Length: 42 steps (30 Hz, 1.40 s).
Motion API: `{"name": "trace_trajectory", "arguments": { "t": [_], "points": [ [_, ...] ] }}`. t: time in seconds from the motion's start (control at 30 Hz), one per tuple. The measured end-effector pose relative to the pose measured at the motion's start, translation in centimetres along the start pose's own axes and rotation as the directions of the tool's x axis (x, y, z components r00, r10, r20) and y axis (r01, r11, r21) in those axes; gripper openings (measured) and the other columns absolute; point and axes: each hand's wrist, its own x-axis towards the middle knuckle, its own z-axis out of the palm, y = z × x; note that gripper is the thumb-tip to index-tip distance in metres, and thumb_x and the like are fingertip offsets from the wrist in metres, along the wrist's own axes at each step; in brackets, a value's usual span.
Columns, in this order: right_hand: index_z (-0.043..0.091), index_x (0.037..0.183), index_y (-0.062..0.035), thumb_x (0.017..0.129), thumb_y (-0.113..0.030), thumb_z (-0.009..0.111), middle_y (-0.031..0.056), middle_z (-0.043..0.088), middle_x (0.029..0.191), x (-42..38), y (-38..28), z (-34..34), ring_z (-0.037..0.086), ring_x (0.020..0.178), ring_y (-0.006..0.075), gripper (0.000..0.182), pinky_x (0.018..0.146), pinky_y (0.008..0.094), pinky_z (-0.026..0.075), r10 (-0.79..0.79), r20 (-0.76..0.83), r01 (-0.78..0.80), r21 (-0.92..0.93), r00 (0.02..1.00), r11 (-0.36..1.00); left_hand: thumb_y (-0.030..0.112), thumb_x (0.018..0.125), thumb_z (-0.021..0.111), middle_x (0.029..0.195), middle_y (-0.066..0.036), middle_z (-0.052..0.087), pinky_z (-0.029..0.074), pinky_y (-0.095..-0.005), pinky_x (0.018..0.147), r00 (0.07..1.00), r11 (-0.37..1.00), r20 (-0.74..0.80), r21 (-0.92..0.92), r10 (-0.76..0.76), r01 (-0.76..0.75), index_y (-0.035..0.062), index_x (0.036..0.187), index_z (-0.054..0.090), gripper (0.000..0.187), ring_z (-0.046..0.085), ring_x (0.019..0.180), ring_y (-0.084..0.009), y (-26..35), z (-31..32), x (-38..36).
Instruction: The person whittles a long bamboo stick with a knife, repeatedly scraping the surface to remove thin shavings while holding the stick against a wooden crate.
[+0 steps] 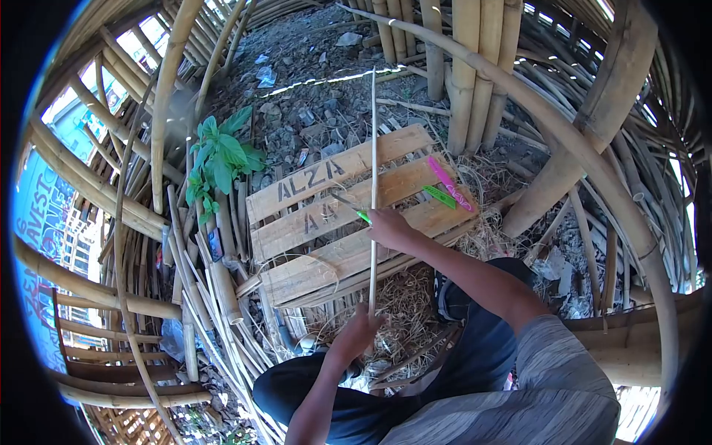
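My left hand [354, 335] is closed around the lower end of a long, thin bamboo strip [374, 141] that stands out away from me. Farther up the strip, my right hand [391, 228] grips a knife [363, 216] with a green handle. Its dark blade points left, over the slats. Whether the right fingers also press on the strip cannot be made out. Beneath both hands is a slatted wooden crate [404, 144] stencilled "ALZA". On its right side lie a bright green flat piece [440, 196] and a pink piece [439, 172] with a pink cord.
Bamboo shavings [404, 315] cover the ground between my legs. A bundle of thin strips [204, 311] lies at my left, near a leafy plant [222, 156]. Thick bamboo poles [475, 74] stand ahead, and a slanting pole [586, 122] crosses on the right.
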Motion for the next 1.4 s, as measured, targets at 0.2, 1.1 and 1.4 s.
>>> {"name": "trace_trajectory", "arguments": {
  "t": [0.2, 1.1, 1.4],
  "points": [
    [0.064, 0.079, 0.0007, 0.069, -0.007, 0.057, 0.0189, 0.064, 0.076, 0.4, -2.2, -1.0, 0.064, 0.076, 0.0355, 0.014, 0.069, 0.0419, 0.052, 0.006, -0.01, -0.007, -0.023, 1.0, 1.0, 0.035, 0.091, 0.052, 0.08, -0.021, 0.06, 0.048, -0.0371, 0.058, 0.96, 0.94, -0.275, -0.339, -0.048, -0.049, -0.0042, 0.108, 0.037, 0.045, 0.064, 0.071, -0.0285, 2.7, -3.7, 3.1],
    [0.054, 0.097, 0.008, 0.075, -0.03, 0.071, 0.0204, 0.062, 0.077, 1.5, 1.1, -7.3, 0.065, 0.07, 0.0289, 0.047, 0.059, 0.0371, 0.052, 0.104, -0.073, -0.074, 0.333, 0.992, 0.94, 0.033, 0.095, 0.039, 0.06, -0.004, 0.042, 0.035, -0.0327, 0.053, 0.861, 0.777, -0.451, -0.62, -0.237, -0.11, 0.0018, 0.077, 0.05, 0.037, 0.039, 0.056, -0.014, -1.6, 5.5, 6.4],
    [0.046, 0.095, 0.0049, 0.08, -0.009, 0.064, 0.0129, 0.059, 0.078, 2.5, -0.2, -5.2, 0.066, 0.068, 0.0208, 0.027, 0.052, 0.0307, 0.058, 0.17, 0.035, -0.132, 0.785, 0.985, 0.605, 0.035, 0.098, 0.033, 0.06, 0.0, 0.042, 0.031, -0.0232, 0.042, 0.958, 0.604, -0.279, -0.776, -0.066, -0.184, 0.0073, 0.079, 0.046, 0.036, 0.037, 0.045, -0.0074, -1.3, 3.5, 4.0]
  ]
}}
